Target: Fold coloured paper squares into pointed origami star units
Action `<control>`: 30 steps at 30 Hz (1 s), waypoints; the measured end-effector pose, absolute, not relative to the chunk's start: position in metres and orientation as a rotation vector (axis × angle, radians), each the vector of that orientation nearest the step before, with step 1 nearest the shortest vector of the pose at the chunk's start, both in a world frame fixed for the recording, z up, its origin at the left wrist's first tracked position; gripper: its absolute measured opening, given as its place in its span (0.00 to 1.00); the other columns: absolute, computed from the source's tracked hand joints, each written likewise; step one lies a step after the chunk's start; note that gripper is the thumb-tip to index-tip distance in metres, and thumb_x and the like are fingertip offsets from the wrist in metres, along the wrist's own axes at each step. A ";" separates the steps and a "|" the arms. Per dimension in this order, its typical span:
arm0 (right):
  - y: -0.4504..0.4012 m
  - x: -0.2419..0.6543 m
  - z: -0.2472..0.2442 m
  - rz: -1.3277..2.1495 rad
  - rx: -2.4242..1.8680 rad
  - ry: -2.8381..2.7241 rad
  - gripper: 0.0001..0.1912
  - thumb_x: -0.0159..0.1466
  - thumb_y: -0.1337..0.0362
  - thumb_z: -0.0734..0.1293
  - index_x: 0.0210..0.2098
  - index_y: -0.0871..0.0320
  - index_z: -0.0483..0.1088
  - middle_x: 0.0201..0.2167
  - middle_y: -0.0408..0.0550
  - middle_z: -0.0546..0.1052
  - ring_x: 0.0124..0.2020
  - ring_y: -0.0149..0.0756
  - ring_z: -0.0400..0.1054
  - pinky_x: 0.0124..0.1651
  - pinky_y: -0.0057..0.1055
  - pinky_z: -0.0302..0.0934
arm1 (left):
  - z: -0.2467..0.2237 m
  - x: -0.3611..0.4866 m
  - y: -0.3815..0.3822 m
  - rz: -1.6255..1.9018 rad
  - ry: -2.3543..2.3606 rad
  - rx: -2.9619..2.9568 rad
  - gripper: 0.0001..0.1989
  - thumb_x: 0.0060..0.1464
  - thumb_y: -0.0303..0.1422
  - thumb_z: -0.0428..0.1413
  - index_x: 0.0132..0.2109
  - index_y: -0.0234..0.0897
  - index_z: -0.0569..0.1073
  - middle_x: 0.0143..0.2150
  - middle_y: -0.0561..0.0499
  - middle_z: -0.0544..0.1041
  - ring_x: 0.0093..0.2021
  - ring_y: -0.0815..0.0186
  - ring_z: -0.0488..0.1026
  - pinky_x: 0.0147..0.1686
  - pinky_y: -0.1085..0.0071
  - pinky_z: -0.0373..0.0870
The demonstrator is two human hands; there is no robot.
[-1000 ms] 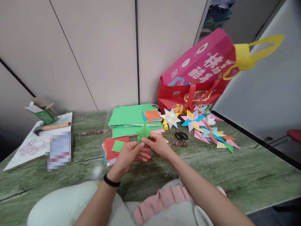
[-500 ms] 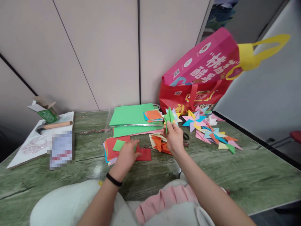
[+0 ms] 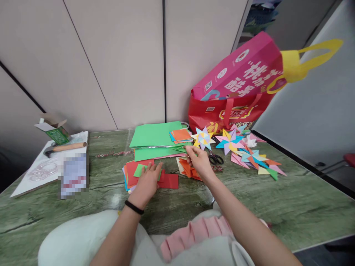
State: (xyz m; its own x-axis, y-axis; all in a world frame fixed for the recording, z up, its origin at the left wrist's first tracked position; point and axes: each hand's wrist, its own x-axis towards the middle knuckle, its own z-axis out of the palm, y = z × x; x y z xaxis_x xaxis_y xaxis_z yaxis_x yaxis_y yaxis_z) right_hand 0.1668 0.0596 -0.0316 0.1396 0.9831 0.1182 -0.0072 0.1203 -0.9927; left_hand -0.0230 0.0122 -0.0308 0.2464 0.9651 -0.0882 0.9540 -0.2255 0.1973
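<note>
Tabletop (image 3: 249,207): paper (image 3: 179,147) (green) in right grip (image 3: 199,159).

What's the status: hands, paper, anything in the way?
Right hand pinching green fold. Left hand open over green paper. Orange folds partly hidden by right hand, possibly in the way.

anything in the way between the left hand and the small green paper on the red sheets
Nothing visible stands between them. The left hand is over the small green paper, its fingers hiding part of it, with red sheets underneath. Actual contact is hard to tell.
</note>
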 end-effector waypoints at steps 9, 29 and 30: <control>0.059 0.171 -0.048 0.424 -1.611 -1.742 0.13 0.53 0.69 0.65 0.38 0.54 0.73 0.37 0.50 0.76 0.37 0.43 0.70 0.40 0.35 0.61 | -0.021 -0.022 0.014 0.045 1.855 2.356 0.33 0.43 0.16 0.49 0.59 0.32 0.57 0.55 0.36 0.67 0.56 0.56 0.64 0.53 0.61 0.56; 0.047 0.149 -0.026 2.359 -0.675 -0.854 0.32 0.62 0.42 0.47 0.37 0.64 0.64 0.26 0.55 0.76 0.30 0.38 0.74 0.36 0.36 0.67 | -0.014 -0.013 0.009 1.143 1.407 2.760 0.32 0.54 0.25 0.50 0.63 0.41 0.47 0.55 0.42 0.67 0.57 0.56 0.60 0.52 0.57 0.62; 0.047 0.150 -0.026 2.380 -0.613 -0.810 0.31 0.61 0.41 0.47 0.36 0.63 0.63 0.25 0.53 0.76 0.29 0.37 0.73 0.36 0.36 0.67 | -0.013 -0.011 0.007 1.119 1.338 2.774 0.33 0.54 0.25 0.50 0.64 0.42 0.46 0.55 0.43 0.67 0.58 0.56 0.60 0.53 0.58 0.62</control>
